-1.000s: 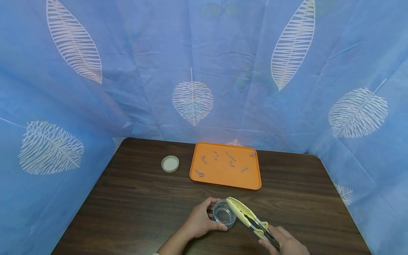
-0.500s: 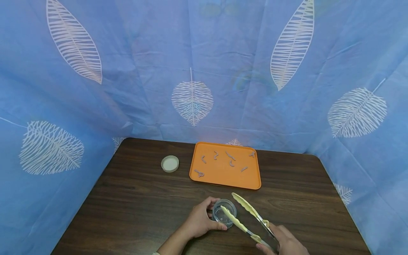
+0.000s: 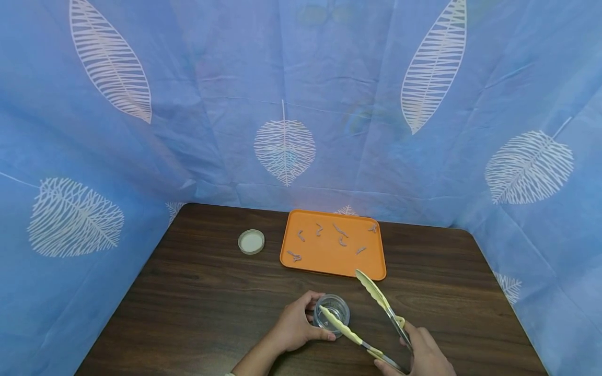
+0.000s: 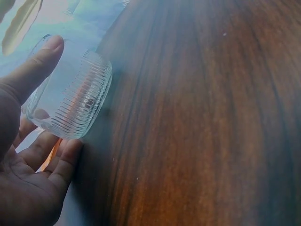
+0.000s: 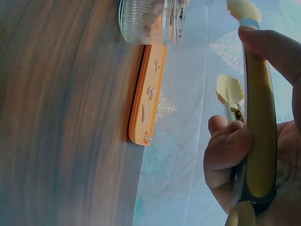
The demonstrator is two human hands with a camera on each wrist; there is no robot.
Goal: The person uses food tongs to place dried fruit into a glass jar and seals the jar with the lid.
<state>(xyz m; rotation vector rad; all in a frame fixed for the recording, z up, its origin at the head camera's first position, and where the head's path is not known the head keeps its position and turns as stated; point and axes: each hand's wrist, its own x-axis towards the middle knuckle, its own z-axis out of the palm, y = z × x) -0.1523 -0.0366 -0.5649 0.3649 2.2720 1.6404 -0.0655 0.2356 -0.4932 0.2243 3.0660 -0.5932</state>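
My left hand (image 3: 295, 325) grips a clear glass jar (image 4: 80, 92) by its side, thumb on the near side and fingers on the far side. The left wrist view shows ribbing near the jar's base. Yellow-tipped tongs (image 3: 373, 290) with metal arms are held in my right hand (image 3: 425, 357), thumb on one arm and fingers around the other. The arms of the tongs stand wide apart with nothing between the tips. One tip overlaps the jar's mouth in the head view; the other points up toward the orange tray (image 3: 324, 262).
On the tray lie several small greyish-purple twisted strips (image 3: 341, 241). A round pale lid (image 3: 251, 242) lies left of the tray on the dark wooden table (image 3: 202, 292). Blue cloth (image 3: 226, 146) with white leaf prints hangs behind and on both sides.
The tongs have gone from nearly closed to spread wide. One tip swung left across the jar's mouth, the other up and right toward the tray. My left hand and the jar stayed put.
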